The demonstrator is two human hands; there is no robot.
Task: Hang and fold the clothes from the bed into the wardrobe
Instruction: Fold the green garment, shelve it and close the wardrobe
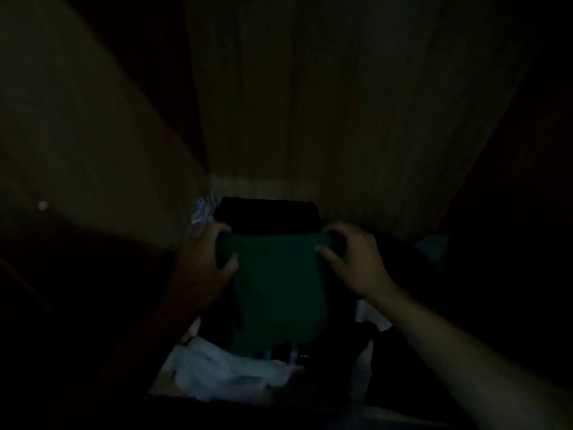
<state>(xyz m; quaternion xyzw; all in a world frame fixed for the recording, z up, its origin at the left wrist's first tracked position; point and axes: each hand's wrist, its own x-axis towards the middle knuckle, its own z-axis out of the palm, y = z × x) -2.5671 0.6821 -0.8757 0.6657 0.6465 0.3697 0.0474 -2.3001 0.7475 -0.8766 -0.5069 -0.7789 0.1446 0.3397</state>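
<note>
You are working deep inside the wardrobe, in very poor light, and you are at the stowing step: a folded green garment is being set onto the pile. Your left hand is gripping its far left corner, thumb curled over the top face and fingers wrapped around the edge. Your right hand is holding the far right corner the same way, thumb lying on the cloth and fingers curled over the far edge. So both sets of fingers are pinching the garment, not spread flat.

Just beyond your fingertips a folded black garment is lying against the wardrobe's back wall; the green piece's far edge is meeting or slightly overlapping it, though the dimness is hiding which. Below your wrists, white cloth is lying loose in front of the pile. Whether the green piece is already resting fully on what is under it cannot be told.

Judging from this, the next move is calling for you to lower the green garment level, keep the fold from slumping, then slip your fingers out sideways without dragging the corners. The loose white cloth nearest you is likely needing attention afterwards.
</note>
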